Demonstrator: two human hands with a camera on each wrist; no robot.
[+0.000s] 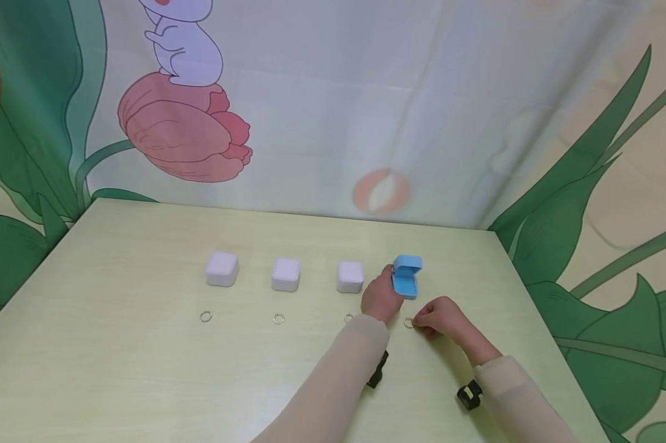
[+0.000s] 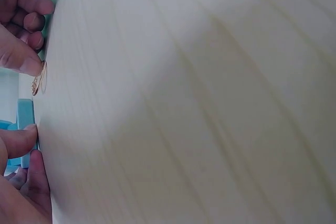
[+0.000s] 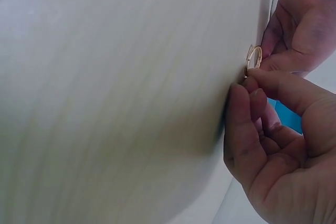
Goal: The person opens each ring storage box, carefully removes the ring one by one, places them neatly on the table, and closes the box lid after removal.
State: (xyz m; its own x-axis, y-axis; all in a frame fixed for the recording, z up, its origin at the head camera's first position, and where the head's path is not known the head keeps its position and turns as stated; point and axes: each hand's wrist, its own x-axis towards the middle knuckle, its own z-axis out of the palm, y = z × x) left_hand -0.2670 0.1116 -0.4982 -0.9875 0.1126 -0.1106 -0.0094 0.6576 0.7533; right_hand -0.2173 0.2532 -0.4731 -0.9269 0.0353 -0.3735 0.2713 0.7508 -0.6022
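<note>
Toward the right of the table, a small blue ring box [image 1: 407, 263] stands with its lid raised. My left hand [image 1: 381, 298] grips its left side; in the left wrist view the thumb and a finger pinch the box's light blue edge [image 2: 25, 109]. Just in front of the box, my right hand [image 1: 443, 317] pinches a thin gold-coloured ring [image 1: 408, 323] between thumb and fingertips. The right wrist view shows that ring's band [image 3: 258, 55] upright above the thumb tip, with part of the blue box behind the fingers.
Left of the blue box stand three closed pale lilac boxes [image 1: 222, 269], [image 1: 285, 274], [image 1: 350, 277] in a row. Before them lie three rings [image 1: 206, 316], [image 1: 278, 319], [image 1: 348, 318], the last partly behind my left sleeve. A printed curtain [image 1: 321, 123] hangs along the table's back edge.
</note>
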